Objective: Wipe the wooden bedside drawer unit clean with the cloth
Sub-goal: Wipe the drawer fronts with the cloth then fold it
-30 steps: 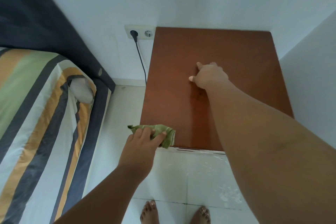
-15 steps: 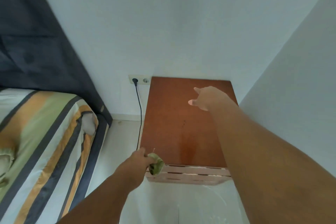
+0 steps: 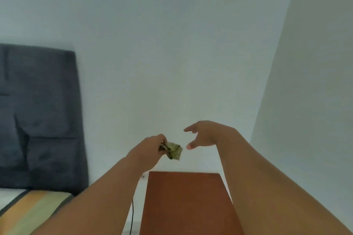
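No wiping under way, with the left hand (image 3: 150,148) pinching the cloth (image 3: 173,150) and the right hand (image 3: 206,135) spread empty — both off the drawer unit (image 3: 185,200).

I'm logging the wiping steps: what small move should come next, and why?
Probably close the right hand on the cloth: it is open beside the cloth, which the left hand pinches bunched in the air, off the drawer unit.

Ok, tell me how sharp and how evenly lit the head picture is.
Head view: soft all over, with motion smear on the dark headboard and the green cloth in the left hand; light flat and even, no glare on the wooden drawer unit, no hard shadows; the wall corner leans, likely wide-angle distortion.
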